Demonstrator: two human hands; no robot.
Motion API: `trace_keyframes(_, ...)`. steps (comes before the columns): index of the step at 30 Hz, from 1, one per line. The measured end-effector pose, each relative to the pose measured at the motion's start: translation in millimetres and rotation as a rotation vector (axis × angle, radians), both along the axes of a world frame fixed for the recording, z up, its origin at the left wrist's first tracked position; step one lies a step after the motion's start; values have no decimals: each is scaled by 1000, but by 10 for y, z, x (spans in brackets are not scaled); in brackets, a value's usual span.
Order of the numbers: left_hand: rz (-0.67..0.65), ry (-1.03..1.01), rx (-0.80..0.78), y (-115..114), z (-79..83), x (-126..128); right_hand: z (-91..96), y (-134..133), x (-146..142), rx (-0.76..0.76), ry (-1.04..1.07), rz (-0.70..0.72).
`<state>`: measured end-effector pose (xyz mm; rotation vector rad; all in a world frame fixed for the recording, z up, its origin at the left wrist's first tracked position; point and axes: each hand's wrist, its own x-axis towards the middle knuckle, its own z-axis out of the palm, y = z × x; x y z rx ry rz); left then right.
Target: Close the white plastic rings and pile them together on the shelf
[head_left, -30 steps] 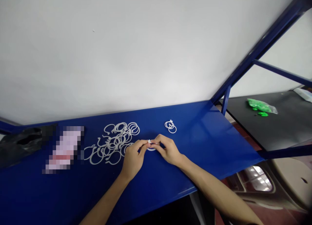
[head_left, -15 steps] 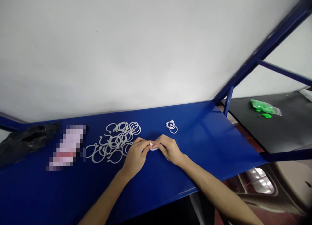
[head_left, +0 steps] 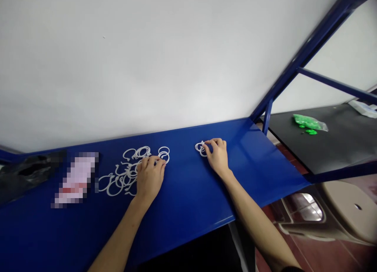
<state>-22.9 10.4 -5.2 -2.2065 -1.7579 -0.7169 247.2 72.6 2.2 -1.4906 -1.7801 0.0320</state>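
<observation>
A pile of white plastic rings (head_left: 116, 185), open hoops with small knobbed ends like shower curtain rings, lies on the blue table (head_left: 188, 209). My left hand (head_left: 150, 175) is over the right side of this pile, fingers bent down and tips against a white ring (head_left: 164, 158) at its edge; its grip is partly hidden. Farther right, my right hand (head_left: 217, 154) reaches to a small group of similar rings (head_left: 200, 148). Its thumb and index finger close on a ring there, near the knobbed ends.
Left of the pile lies a blurred pinkish packet (head_left: 78, 173), with a black plastic bag (head_left: 29, 173) beyond it. A blue frame (head_left: 266, 116) rises at the right. Past it, a bag of green pieces (head_left: 309, 122) rests on a black table, and a beige stool (head_left: 350, 205) stands below.
My hands, together around a small white piece before, have parted. The left went to the pile, the right to the small group. Rings at the pile's right edge have shifted right. The view moved slightly.
</observation>
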Motion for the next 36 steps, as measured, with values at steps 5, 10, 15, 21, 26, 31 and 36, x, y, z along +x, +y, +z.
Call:
trace_keyframes(5,-99,-82,57,-41,63,39,74,-145,-168,-18,117,185)
trace_keyframes(10,-327,-91,42,-112,109,109,116,-301,-351,-193,197,573)
trace_keyframes(15,-396,-176,0,-148,119,183,91,-358,-423,-270,282,659)
trace_keyframes(21,-231,-517,-75,-178,115,292,77,-414,-448,-233,269,712)
trace_keyframes(26,-56,-854,-291,-175,127,302,91,-448,-482,-216,317,717)
trace_keyframes(31,-81,-931,-291,-207,123,294,129,-464,-496,-210,341,789)
trace_keyframes(36,-136,-793,-139,-241,103,313,138,-477,-463,-186,242,856)
